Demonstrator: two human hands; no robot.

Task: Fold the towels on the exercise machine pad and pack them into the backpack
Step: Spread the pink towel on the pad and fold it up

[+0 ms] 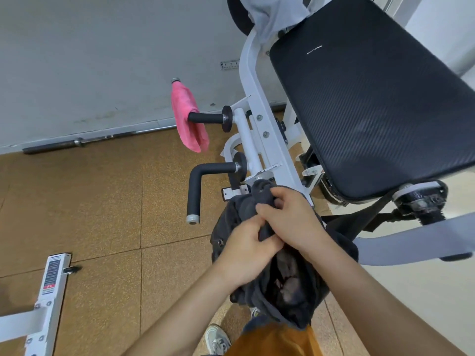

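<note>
Nearest, below the pad [372, 98], a shoe [217, 340] stands on the brown floor. The open black backpack [341, 242] hangs just beneath the pad's near edge. At its mouth the left hand [246, 253] and right hand [288, 222] meet, both with fingers curled tight on a dark grey towel [258, 199] that is bunched half inside the bag. Left of the pad, a pink towel [190, 116] droops over a black handle [205, 117]. Beyond the pad's far corner a pale grey towel [272, 14] lies draped on the frame.
</note>
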